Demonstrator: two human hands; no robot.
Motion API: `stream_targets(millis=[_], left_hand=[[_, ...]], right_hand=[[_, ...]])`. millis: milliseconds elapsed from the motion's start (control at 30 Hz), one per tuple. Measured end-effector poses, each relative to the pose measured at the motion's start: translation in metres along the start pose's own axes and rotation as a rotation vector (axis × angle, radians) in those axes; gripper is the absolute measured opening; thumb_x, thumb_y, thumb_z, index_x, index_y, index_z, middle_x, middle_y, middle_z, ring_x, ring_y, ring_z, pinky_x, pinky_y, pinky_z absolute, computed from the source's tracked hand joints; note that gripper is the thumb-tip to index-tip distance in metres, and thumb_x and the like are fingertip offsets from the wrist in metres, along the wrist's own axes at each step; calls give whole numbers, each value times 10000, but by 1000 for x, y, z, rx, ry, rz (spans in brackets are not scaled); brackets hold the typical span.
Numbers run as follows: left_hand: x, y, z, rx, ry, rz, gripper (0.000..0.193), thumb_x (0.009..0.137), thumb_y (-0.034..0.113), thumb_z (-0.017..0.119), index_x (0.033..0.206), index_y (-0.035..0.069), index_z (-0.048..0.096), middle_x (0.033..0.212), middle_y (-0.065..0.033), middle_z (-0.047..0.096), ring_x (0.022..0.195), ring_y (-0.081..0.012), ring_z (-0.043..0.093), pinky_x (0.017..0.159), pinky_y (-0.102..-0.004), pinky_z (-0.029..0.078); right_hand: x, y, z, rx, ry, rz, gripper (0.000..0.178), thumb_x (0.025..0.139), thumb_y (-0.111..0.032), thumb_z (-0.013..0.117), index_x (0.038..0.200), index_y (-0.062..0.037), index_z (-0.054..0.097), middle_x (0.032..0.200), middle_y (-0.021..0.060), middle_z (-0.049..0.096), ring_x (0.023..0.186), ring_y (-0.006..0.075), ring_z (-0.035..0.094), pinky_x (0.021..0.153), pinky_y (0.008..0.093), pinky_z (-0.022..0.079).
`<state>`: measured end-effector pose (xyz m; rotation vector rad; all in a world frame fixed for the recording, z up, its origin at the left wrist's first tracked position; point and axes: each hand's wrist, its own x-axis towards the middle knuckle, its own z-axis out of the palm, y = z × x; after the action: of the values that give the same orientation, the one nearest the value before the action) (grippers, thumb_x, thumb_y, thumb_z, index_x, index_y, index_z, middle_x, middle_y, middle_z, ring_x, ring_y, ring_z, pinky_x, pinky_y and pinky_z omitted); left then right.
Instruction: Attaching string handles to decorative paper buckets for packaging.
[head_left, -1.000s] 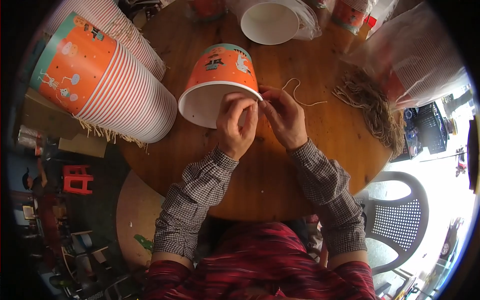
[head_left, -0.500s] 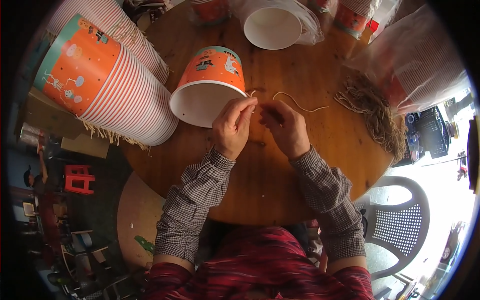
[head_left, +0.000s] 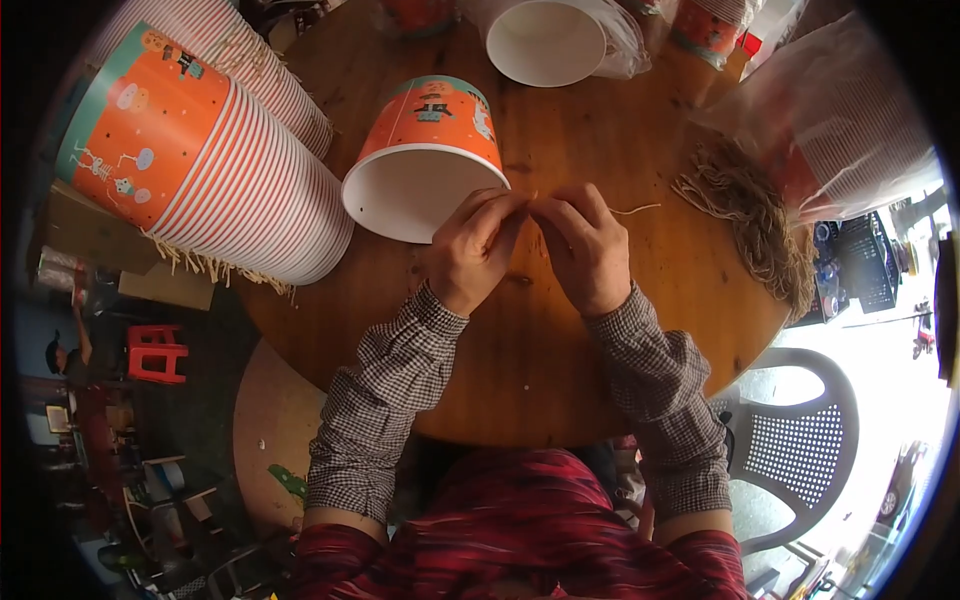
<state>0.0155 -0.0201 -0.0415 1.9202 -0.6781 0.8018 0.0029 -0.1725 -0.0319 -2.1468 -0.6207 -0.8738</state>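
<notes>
An orange paper bucket (head_left: 430, 125) with a green band and cartoon figures lies on its side, its white open mouth facing me. My left hand (head_left: 475, 245) is in a pinch beside the bucket's rim, closed on a thin cord. Fingertip to fingertip with it, my right hand (head_left: 588, 250) pinches the same cord. The beige cord (head_left: 638, 210) trails out on the tabletop beyond my right hand. My fingers hide the part between the hands, and I cannot tell how it joins the bucket.
Tall stacks of nested buckets (head_left: 250, 185) lean at the left of the round wooden table (head_left: 520, 390). A bundle of brown cords (head_left: 750, 225) lies at the right, near plastic-wrapped buckets (head_left: 840, 130). Another white bucket (head_left: 545, 45) sits at the back. A grey chair (head_left: 795, 450) stands at the right.
My right hand has come in against the left and now pinches the cord. The loop of cord seen on the table has shrunk to a short tail. The bucket has tipped slightly.
</notes>
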Motion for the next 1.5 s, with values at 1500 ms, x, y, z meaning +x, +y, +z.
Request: stream_targets(millis=[1500], left_hand=[[0, -1, -6, -104, -5, -93, 183, 801, -55, 648, 965, 24, 632, 856, -91, 631, 769, -237, 640, 637, -307, 520]], right_hand=[[-2, -5, -11, 238, 67, 370, 105, 859, -54, 634, 822, 6, 557, 738, 112, 560, 638, 229, 566, 583, 310, 459]])
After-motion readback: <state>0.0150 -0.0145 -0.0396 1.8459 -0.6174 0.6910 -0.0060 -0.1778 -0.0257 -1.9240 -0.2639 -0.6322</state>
